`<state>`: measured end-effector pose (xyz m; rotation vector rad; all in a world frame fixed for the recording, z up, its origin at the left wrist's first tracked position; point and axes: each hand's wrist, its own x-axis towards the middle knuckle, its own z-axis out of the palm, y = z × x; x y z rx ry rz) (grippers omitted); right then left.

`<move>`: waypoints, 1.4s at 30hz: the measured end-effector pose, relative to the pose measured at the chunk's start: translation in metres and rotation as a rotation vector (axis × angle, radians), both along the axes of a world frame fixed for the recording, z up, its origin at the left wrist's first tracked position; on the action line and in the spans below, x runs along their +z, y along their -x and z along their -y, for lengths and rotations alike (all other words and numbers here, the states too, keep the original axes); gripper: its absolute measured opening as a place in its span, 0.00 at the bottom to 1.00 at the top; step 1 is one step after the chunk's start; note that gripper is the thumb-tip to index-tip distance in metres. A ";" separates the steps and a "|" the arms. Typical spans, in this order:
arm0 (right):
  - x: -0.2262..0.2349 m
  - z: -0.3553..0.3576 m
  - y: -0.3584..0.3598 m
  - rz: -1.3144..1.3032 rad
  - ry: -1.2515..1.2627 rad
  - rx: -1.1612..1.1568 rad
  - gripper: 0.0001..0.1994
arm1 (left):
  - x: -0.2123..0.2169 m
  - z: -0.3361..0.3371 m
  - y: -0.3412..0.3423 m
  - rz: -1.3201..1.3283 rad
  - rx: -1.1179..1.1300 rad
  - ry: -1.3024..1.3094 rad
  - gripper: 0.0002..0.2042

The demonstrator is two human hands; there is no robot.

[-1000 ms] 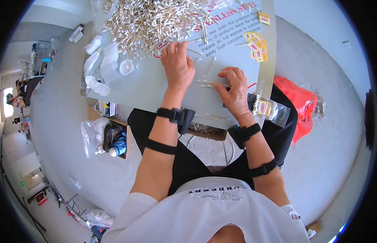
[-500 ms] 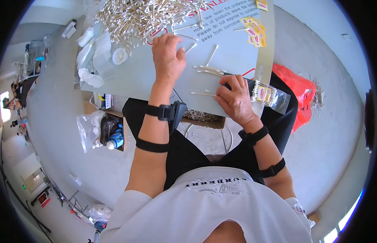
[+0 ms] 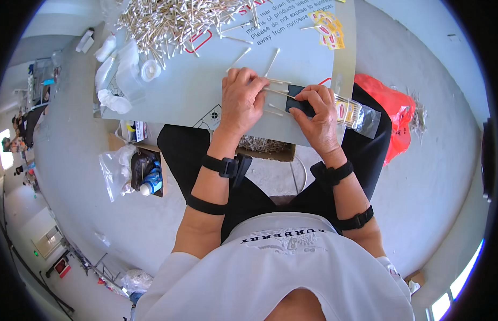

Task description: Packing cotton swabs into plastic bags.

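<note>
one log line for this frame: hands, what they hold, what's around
left hand: gripping cotton swabs | right hand: holding clear sleeve | table: swab pile at far edge, loose swabs, yellow stickers

The swab pile (image 3: pixel 174 21) runs off the top edge; the clear bag (image 3: pixel 356 113) disappears partly under the right hand (image 3: pixel 318 115), its contents too small to tell.

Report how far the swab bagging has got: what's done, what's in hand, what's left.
Done: the clear packet under the right hand already shows swabs inside. In hand: the left hand pinches a few cotton swabs at the packet's open end, over the table edge. Left: a large heap of loose swabs at the far side, plus a few strays near the hands. Most of the work looks to remain.
</note>
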<state>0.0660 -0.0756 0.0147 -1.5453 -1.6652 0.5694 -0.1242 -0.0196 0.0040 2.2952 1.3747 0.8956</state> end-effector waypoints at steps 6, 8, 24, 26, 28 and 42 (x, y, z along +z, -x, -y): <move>0.002 0.006 0.003 0.054 0.029 0.079 0.15 | 0.001 0.000 0.000 -0.011 0.003 0.009 0.12; 0.001 0.009 0.005 0.087 0.010 0.071 0.17 | 0.002 0.000 -0.001 -0.010 0.006 0.017 0.12; -0.004 0.007 0.013 0.199 0.003 0.067 0.24 | 0.003 0.006 0.003 -0.031 -0.017 0.035 0.11; -0.006 0.007 0.013 0.197 -0.005 0.080 0.24 | 0.003 0.007 0.004 -0.023 -0.020 0.031 0.10; -0.008 0.006 0.013 0.195 -0.012 0.093 0.25 | 0.003 0.007 0.004 -0.030 -0.034 0.026 0.10; -0.011 -0.014 0.016 0.147 -0.087 -0.040 0.14 | -0.001 0.001 0.003 0.017 0.081 -0.037 0.10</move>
